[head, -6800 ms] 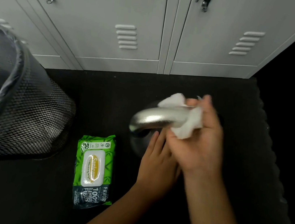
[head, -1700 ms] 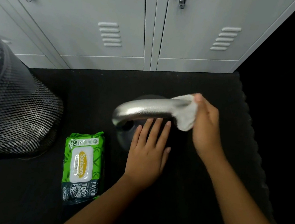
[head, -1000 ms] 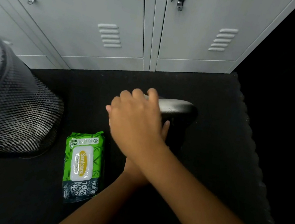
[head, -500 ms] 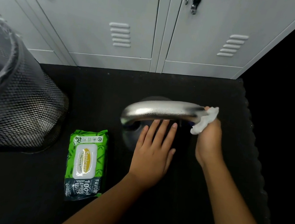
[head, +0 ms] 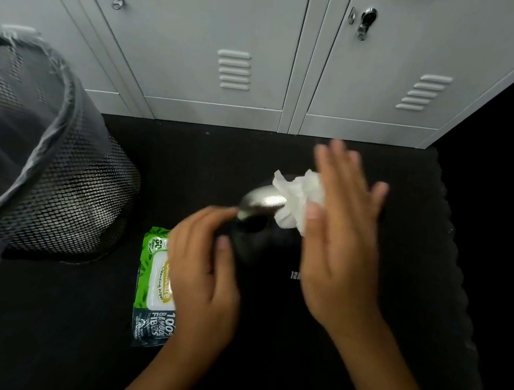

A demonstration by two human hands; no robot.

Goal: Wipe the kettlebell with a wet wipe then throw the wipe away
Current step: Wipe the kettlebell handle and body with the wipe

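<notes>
1. My right hand (head: 338, 239) is pressing the one white wet wipe (head: 294, 200) onto the kettlebell handle; fingers spread nearly flat, blurred, so I can't tell if it's gripping.
2. My left hand (head: 205, 273) is resting loosely curled against the kettlebell (head: 259, 215) body, clamping nothing.
3. One kettlebell: shiny steel handle, black body, sitting on the black floor mat (head: 418, 283).
4. One green wipes pack (head: 154, 283) is lying just left of it.
5. One mesh bin (head: 62, 187) is standing further left.
6. Two grey locker doors (head: 207, 22) are showing behind.

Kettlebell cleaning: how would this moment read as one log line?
step: wiping | right hand: presses wipe on kettlebell handle | left hand: steadies kettlebell body | bin: wipe not yet thrown away
</notes>
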